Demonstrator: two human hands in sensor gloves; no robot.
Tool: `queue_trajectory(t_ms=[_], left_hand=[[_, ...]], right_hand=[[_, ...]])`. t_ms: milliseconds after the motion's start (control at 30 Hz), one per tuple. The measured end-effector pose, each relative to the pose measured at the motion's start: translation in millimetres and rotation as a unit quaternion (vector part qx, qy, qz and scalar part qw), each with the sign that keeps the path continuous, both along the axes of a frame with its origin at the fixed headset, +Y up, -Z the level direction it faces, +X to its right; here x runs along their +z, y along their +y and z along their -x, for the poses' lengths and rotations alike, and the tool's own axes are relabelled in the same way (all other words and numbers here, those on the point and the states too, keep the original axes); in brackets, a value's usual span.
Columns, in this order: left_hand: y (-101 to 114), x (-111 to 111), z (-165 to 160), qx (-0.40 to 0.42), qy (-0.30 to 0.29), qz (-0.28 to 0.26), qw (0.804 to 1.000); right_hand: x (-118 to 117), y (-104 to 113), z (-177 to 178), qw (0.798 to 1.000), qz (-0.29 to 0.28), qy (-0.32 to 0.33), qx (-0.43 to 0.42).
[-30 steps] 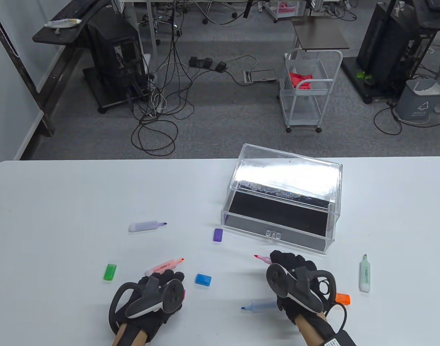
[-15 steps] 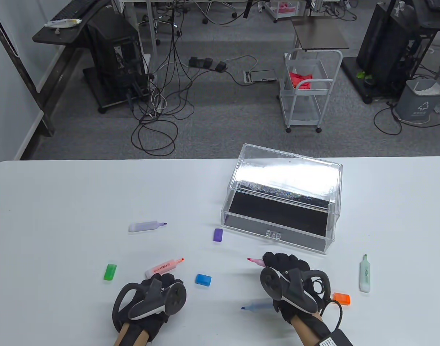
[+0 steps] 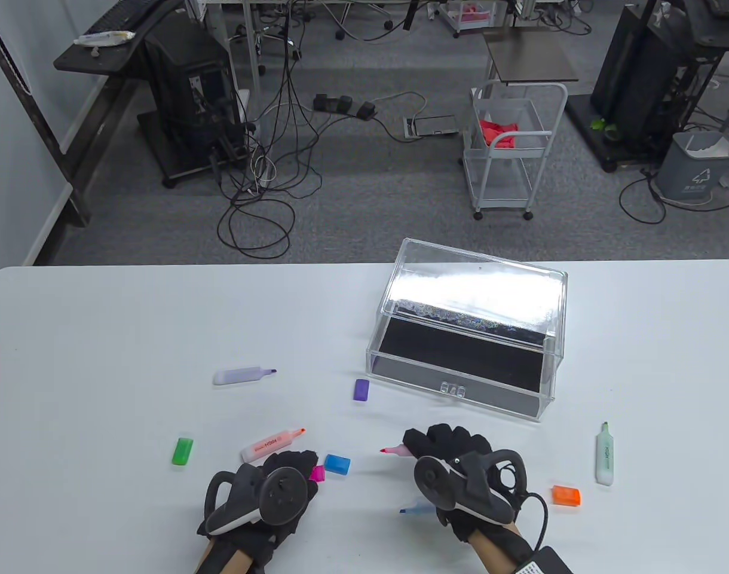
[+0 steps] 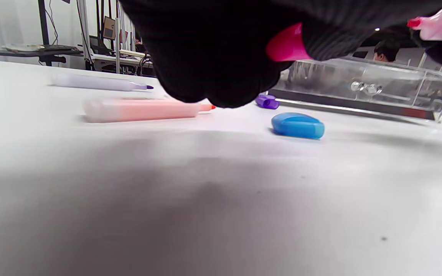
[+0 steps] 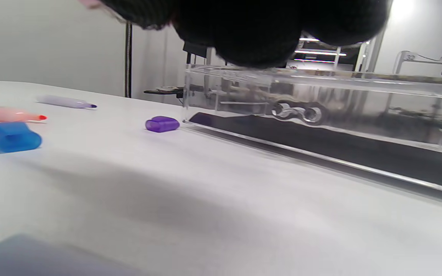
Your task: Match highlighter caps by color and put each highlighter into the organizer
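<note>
My left hand (image 3: 290, 472) pinches a magenta cap (image 3: 317, 474), seen close up as the magenta cap (image 4: 285, 45) in the left wrist view. My right hand (image 3: 445, 445) grips an uncapped pink highlighter (image 3: 394, 450) whose tip points left toward the cap; a gap separates them. The clear organizer (image 3: 467, 326) stands behind with its drawer pulled out. Loose on the table lie a blue cap (image 3: 337, 464), purple cap (image 3: 361, 390), green cap (image 3: 182, 451), orange cap (image 3: 566, 495), and orange (image 3: 273, 443), purple (image 3: 244, 375), green (image 3: 604, 454) and blue (image 3: 416, 510) highlighters.
The blue highlighter lies partly under my right hand. The white table (image 3: 101, 323) ends at a far edge just behind the organizer. Beyond it are floor cables, a white cart (image 3: 511, 149) and desks.
Both hands moved toward each other. The right hand carried the pink highlighter left and nearer; the left hand shifted right, and the magenta cap now shows at its fingertips.
</note>
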State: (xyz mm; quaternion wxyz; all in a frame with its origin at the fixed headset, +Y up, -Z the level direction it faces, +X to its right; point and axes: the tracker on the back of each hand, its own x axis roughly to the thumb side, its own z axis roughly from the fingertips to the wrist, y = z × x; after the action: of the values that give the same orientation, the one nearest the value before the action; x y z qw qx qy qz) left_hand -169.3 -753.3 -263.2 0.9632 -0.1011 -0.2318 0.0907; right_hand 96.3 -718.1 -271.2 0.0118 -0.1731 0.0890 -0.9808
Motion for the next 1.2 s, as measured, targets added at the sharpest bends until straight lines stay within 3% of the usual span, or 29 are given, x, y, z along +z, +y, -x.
queue_trajectory(t_ms=[333, 733, 1200], left_hand=[[7.0, 3.9, -1.7, 0.095, -0.014, 0.011, 0.995], [12.4, 10.9, -15.3, 0.128, -0.034, 0.025, 0.991], [21.8, 19.5, -18.3, 0.181, -0.023, 0.003, 0.983]], right_hand=[[15.6, -0.4, 30.3, 0.998, -0.028, 0.056, 0.022], [27.5, -1.3, 53.2, 0.993, -0.066, 0.092, 0.042], [35.9, 5.2, 61.1, 0.986, -0.127, 0.099, 0.047]])
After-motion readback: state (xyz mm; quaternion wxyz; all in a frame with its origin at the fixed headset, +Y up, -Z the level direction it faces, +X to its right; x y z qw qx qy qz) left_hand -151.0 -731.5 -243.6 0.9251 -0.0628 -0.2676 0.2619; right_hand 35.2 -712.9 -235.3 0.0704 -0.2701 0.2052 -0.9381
